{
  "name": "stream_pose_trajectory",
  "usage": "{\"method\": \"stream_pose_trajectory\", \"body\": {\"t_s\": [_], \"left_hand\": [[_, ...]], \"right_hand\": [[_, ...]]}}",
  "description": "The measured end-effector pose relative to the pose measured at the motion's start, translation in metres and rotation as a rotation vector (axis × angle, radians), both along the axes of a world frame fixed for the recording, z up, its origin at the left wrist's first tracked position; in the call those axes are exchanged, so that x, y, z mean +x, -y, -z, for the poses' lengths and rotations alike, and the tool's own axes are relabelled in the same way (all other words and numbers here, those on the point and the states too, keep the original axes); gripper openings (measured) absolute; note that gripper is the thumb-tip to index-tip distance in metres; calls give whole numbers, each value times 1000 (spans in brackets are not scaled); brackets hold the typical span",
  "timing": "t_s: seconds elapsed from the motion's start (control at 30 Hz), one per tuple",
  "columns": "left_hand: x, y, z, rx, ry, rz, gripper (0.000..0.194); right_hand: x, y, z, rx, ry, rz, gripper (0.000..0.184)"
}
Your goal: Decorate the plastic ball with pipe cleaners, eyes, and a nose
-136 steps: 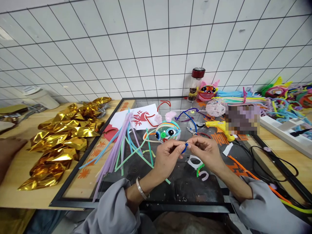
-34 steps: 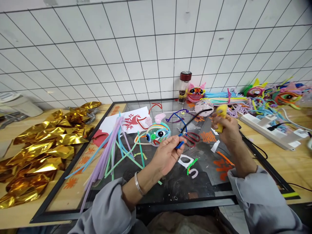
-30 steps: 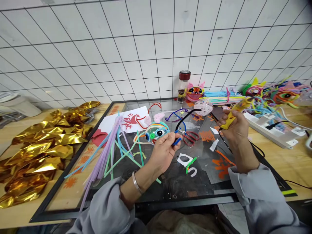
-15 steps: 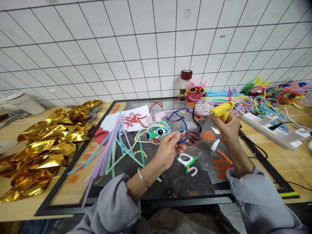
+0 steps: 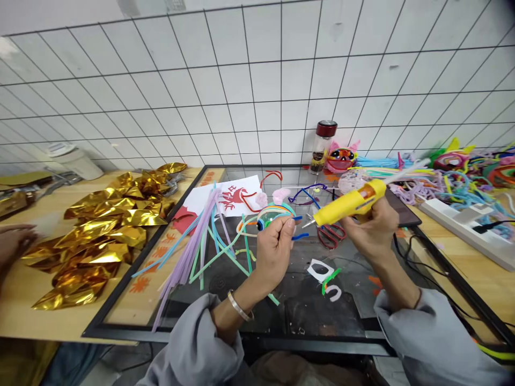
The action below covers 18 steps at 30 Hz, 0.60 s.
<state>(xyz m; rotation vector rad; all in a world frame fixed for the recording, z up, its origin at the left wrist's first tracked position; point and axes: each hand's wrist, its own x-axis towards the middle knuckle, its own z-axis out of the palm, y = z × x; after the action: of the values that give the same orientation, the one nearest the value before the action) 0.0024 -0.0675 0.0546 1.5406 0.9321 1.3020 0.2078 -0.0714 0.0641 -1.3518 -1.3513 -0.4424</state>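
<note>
My left hand [image 5: 276, 249] pinches a bent blue pipe cleaner [image 5: 301, 236], with its two ends sticking out to the right. In my right hand [image 5: 374, 225] is a yellow hot glue gun [image 5: 346, 205]. Its metal nozzle points left, close to the blue ends; whether it touches them I cannot tell. Partly hidden behind my left hand lies a clear round piece with big eyes and coloured trim [image 5: 267, 214]. Red-handled scissors [image 5: 330, 237] rest under the gun. Nearer me are a white paper cutout [image 5: 319, 270] and a green curled piece [image 5: 330, 280].
Purple pipe cleaners [image 5: 201, 241] lie left on the glass panel, near a white sheet with red print [image 5: 241, 195]. Gold foil [image 5: 100, 241] and another person's hand [image 5: 16, 241] are farther left. A glass bottle [image 5: 322, 147], pink-eared mask [image 5: 341, 159] and power strip [image 5: 466, 230] stand right.
The glue gun has swung down and left, its nozzle now by the blue pipe cleaner. My view has shifted left, and another person's hand has appeared at the left edge.
</note>
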Motion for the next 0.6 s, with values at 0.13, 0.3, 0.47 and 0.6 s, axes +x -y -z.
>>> {"method": "stream_pose_trajectory", "body": {"t_s": [0.13,0.3,0.47,0.6], "left_hand": [[-1,-2,4,2,-23,2,41],[-2,-5,5,80,-71,-39,38],[-2,-8,5,131,-116,-96,33],[-2,-8,7,123,-134,-97,33]], "right_hand": [[10,3,25,-14,37,93,19],[17,2,30,-14,-21,87,22],[14,3,27,-47,-25,71,19],[13,4,25,-49,-6,67,18]]}}
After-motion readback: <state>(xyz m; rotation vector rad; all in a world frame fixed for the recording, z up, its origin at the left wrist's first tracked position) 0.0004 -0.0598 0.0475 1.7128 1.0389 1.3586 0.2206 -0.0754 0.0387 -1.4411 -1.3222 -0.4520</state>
